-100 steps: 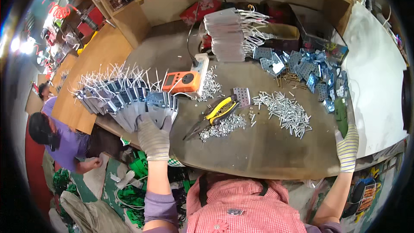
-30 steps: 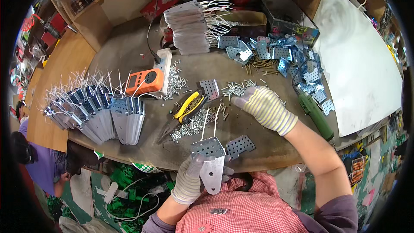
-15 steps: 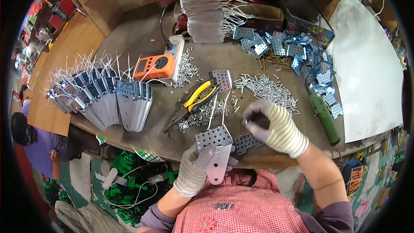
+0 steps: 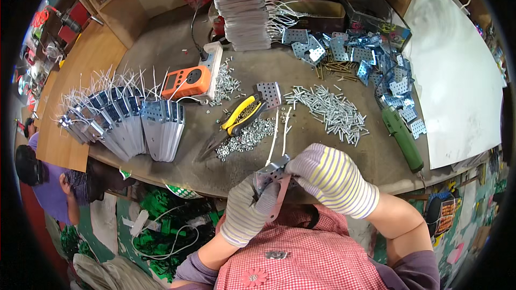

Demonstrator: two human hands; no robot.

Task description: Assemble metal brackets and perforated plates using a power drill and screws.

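My left hand [image 4: 250, 212], in a striped glove, grips a flat metal plate [image 4: 278, 198] with a perforated bracket [image 4: 262, 179] at its upper end. Two white wires [image 4: 275, 137] rise from it. My gloved right hand [image 4: 336, 180] has its fingertips pinched together against the bracket's right edge; whatever lies between them is hidden. Beyond my hands are a heap of nuts [image 4: 250, 138], pliers with yellow and black handles [image 4: 236, 123] and a loose perforated bracket [image 4: 270, 94]. A pile of screws [image 4: 330, 113] lies farther right.
Wired plates [image 4: 164, 129] fan out at left, near an orange meter [image 4: 185, 82] and a power strip [image 4: 213, 64]. More plates [image 4: 244, 21] are stacked at the back. Bluish brackets [image 4: 399, 88], a green electric screwdriver [image 4: 402, 139] and a white sheet [image 4: 451, 86] lie right. Another person [image 4: 51, 180] is at left.
My right hand has moved left and down to meet the bracket in my left hand. The held plate has turned and tilted. A dark bracket seen on the table edge is now hidden.
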